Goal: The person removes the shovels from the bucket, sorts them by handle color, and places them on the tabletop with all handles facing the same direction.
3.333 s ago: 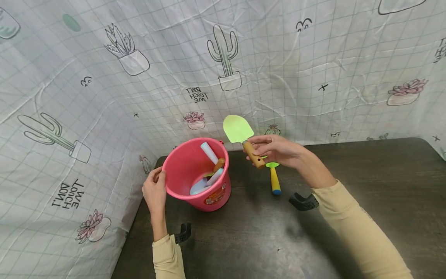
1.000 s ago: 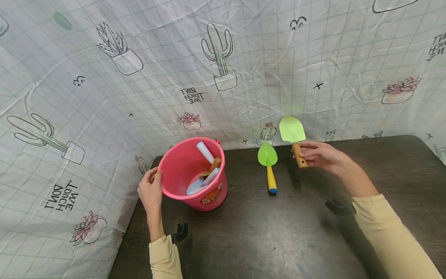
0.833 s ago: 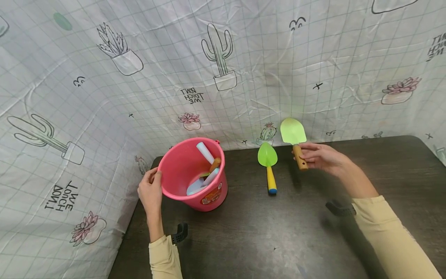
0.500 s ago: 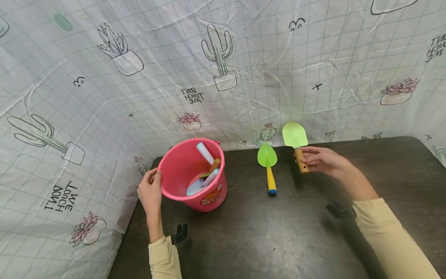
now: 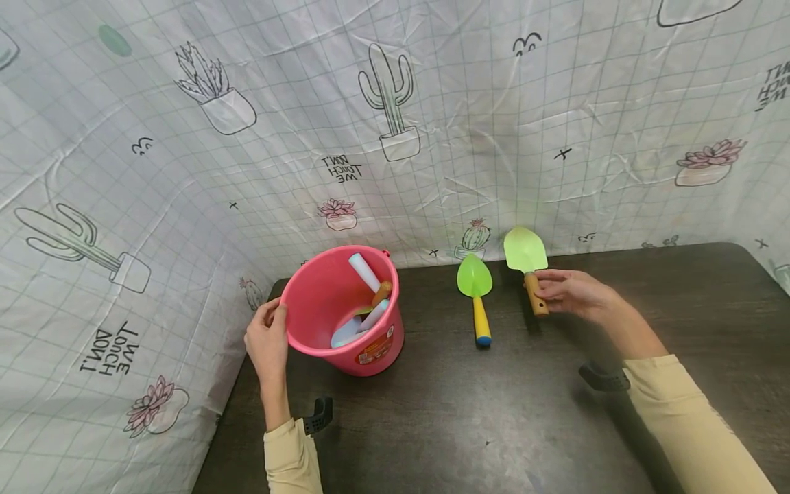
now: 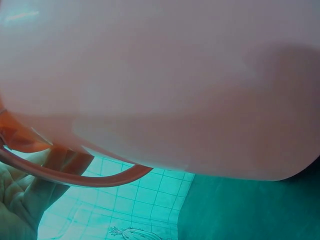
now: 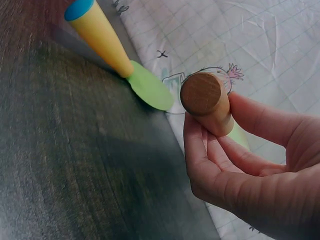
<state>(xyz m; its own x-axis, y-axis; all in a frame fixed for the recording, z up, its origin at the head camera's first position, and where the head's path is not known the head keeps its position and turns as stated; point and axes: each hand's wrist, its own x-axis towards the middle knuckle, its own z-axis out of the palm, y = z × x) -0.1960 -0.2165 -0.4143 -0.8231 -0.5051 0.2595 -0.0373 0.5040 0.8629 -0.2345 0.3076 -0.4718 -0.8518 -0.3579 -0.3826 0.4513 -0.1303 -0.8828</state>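
My left hand [image 5: 268, 335] grips the left rim of a pink bucket [image 5: 308, 302], thumb on the near side. The bucket's outer wall fills most of the left wrist view, with its handle [image 6: 95, 180] curving past the fingers. Inside the bucket lie several tools with pale blue and brown handles, partly overlapping. My right hand [image 5: 577, 295] pinches the wooden handle of a light green trowel [image 5: 524, 250], its blade pointing away from me. In the right wrist view the handle's round wooden end [image 7: 202, 94] faces the camera, held between thumb and fingers.
A second green trowel [image 5: 474, 276] with a yellow handle and blue end lies on the dark wooden table [image 5: 432, 425] between the bucket and my right hand. A white cactus-print cloth [image 5: 444, 123] hangs close behind the table and along its left side.
My right hand carried the wooden-handled trowel from beside the bucket to right of the yellow-handled one, and has lowered it in the last second. My left hand stays on the bucket rim.
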